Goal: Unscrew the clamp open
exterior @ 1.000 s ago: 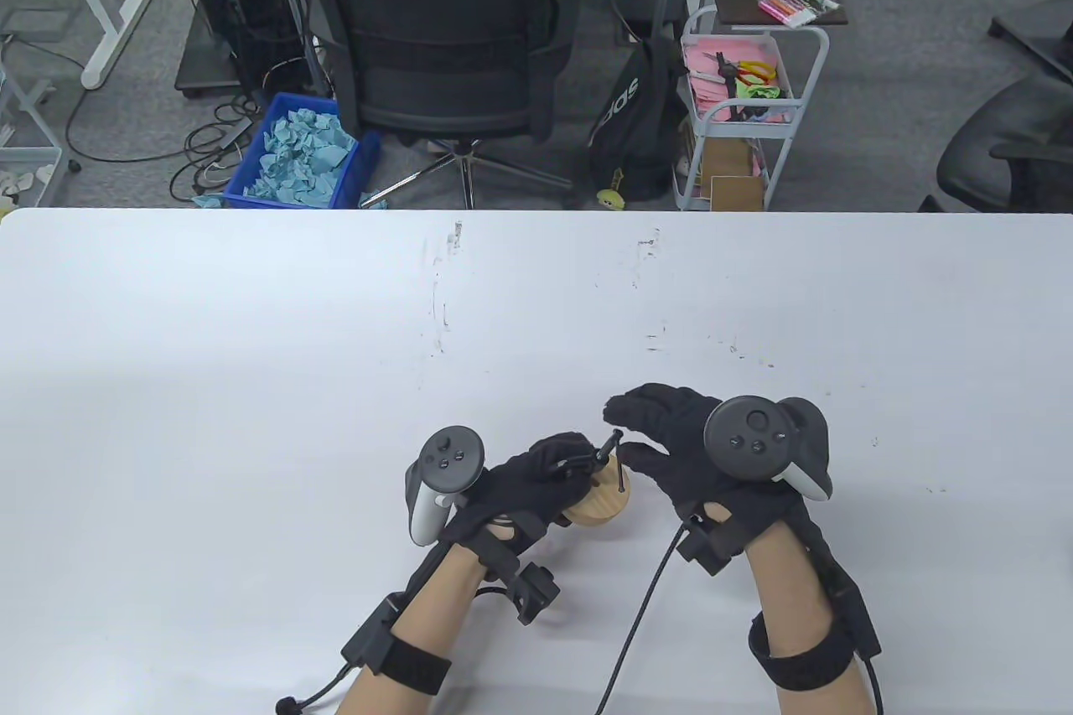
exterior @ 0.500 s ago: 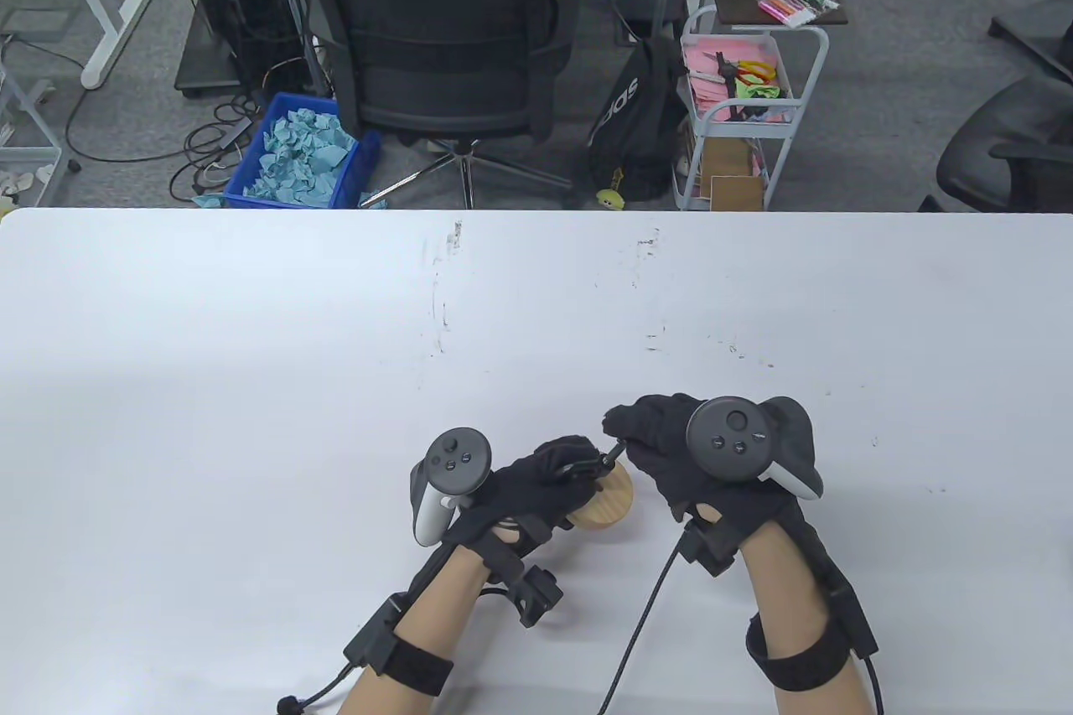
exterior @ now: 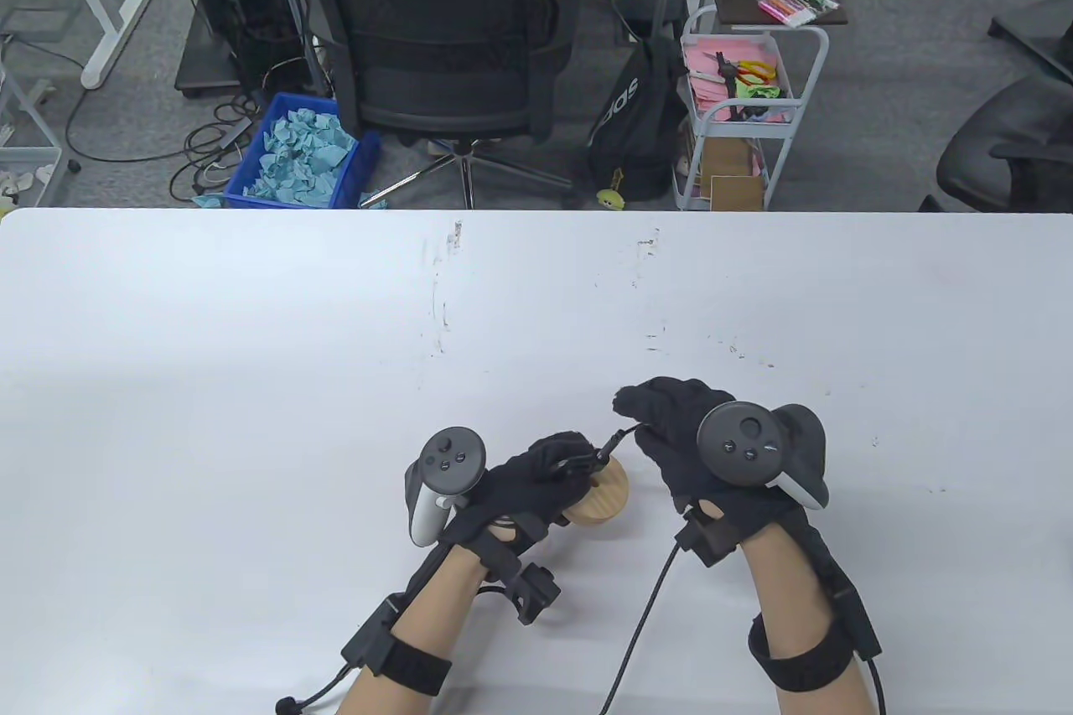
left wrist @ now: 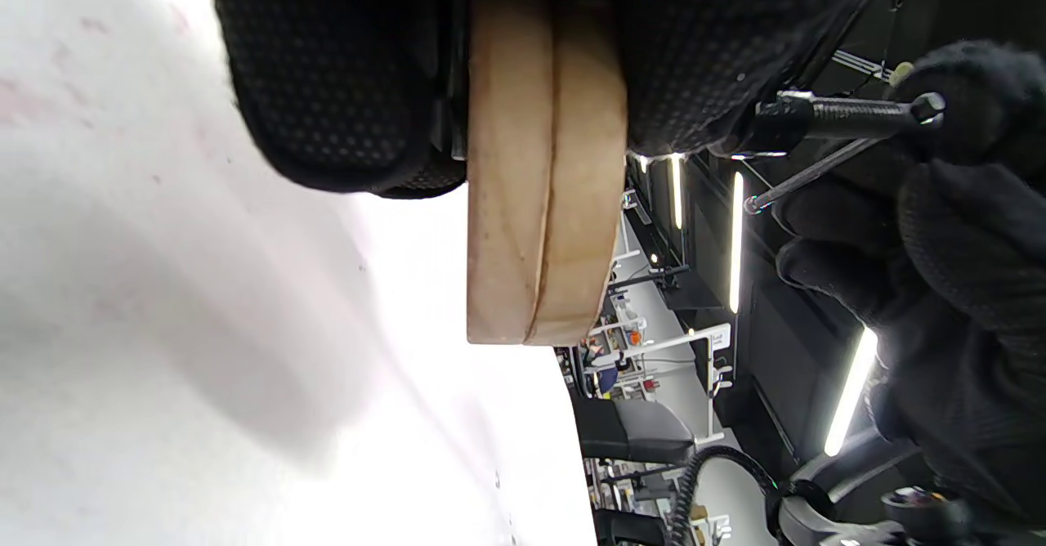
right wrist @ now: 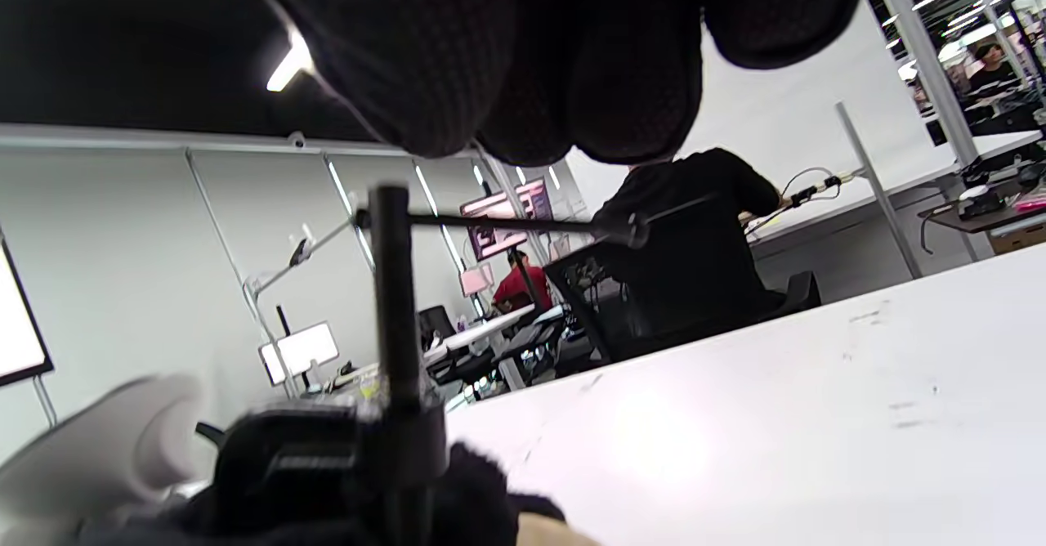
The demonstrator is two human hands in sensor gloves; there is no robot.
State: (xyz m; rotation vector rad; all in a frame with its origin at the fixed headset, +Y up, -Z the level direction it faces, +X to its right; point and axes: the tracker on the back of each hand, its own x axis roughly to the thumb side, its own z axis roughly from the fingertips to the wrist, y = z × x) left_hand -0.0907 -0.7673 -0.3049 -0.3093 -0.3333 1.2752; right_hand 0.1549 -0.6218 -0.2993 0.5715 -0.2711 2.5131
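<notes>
A small black clamp (exterior: 587,465) squeezes two stacked wooden discs (exterior: 605,495). My left hand (exterior: 536,484) grips the clamp body and the discs, holding them tilted just above the white table (exterior: 251,380). The left wrist view shows the discs (left wrist: 543,162) edge-on, with the clamp screw (left wrist: 833,109) sticking out to the right. My right hand (exterior: 671,417) sits at the screw's outer end with curled fingers. In the right wrist view its fingertips (right wrist: 490,55) hang just above the thin handle bar (right wrist: 507,221) with a gap showing.
The table's far edge runs across the middle of the table view. Beyond it stand a black office chair (exterior: 444,53), a blue bin of paper scraps (exterior: 302,153) and a white trolley (exterior: 738,111). A cable (exterior: 645,614) trails from my right wrist.
My right hand closed in on the screw handle, then drew back up and to the right. The handle bar has turned. My left hand has barely moved.
</notes>
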